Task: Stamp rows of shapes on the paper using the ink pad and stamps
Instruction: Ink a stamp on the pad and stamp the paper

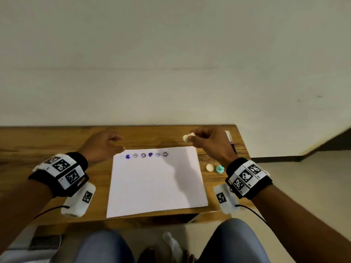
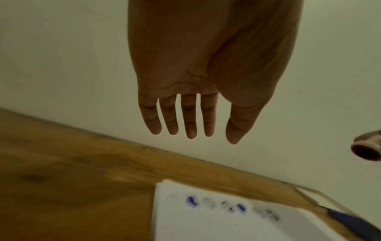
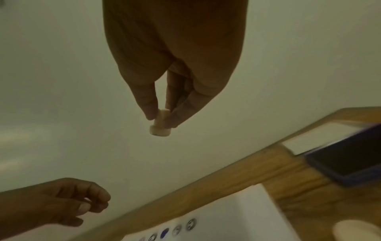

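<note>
A white paper [image 1: 155, 185] lies on the wooden table [image 1: 38, 141] with one row of several stamped marks [image 1: 146, 155] along its top edge, some solid blue, some grey faces. My right hand [image 1: 205, 141] is raised above the paper's top right corner and pinches a cream stamp [image 1: 188, 138] by its stem, seen as the cream stamp [image 3: 159, 125] in the right wrist view. My left hand [image 1: 106, 143] hovers at the paper's top left corner, its fingers [image 2: 181, 120] straight and holding nothing. The dark blue ink pad [image 3: 354, 158] sits at the table's right.
A second cream stamp [image 1: 209, 167] and a teal stamp [image 1: 220, 169] stand on the table just right of the paper. A wall rises right behind the table's far edge. My knees show under the near edge.
</note>
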The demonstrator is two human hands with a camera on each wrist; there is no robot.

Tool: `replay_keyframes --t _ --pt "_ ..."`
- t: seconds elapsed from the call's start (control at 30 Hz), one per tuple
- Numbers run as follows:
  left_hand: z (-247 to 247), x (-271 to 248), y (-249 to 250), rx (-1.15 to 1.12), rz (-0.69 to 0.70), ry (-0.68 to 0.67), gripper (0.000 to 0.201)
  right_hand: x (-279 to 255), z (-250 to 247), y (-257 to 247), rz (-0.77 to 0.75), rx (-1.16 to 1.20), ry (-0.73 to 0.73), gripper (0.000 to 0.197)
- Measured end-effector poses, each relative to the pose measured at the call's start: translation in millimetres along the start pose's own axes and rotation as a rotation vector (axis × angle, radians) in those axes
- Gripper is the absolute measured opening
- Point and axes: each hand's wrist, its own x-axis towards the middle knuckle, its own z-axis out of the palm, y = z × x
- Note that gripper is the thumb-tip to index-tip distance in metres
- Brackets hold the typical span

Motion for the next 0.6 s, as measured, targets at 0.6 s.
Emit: replay_keyframes --t 0.6 --pt "50.7 -50.7 -120.0 0.381 0.097 -0.177 0.076 16.2 195.6 -16.7 -0.138 -0.638 -0.250 0.013"
